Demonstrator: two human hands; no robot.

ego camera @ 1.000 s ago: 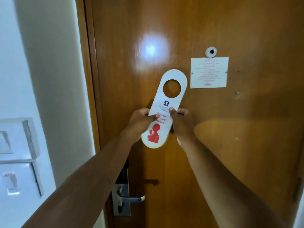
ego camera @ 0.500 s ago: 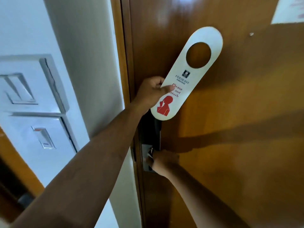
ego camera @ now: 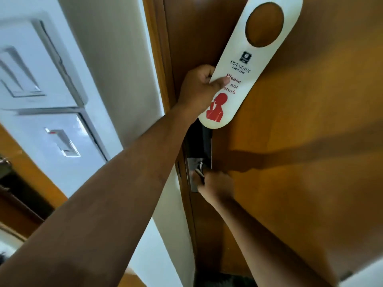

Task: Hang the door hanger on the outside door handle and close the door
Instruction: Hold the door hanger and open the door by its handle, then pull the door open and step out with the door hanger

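A person's left hand [ego camera: 199, 88] pinches a white door hanger [ego camera: 244, 65], thumb across its red lettering and partly hiding it, its hole above the fingers. Below, the right hand [ego camera: 217, 183] closes around the mostly hidden metal door handle [ego camera: 198, 172] on a glossy wooden door [ego camera: 300, 162]. White switch plates [ego camera: 41, 96] blur leftward.

White wall [ego camera: 116, 59] standing left of everything; two white switch plates [ego camera: 31, 65] sitting stacked on it; rocker switch [ego camera: 62, 142] showing on the lower plate.
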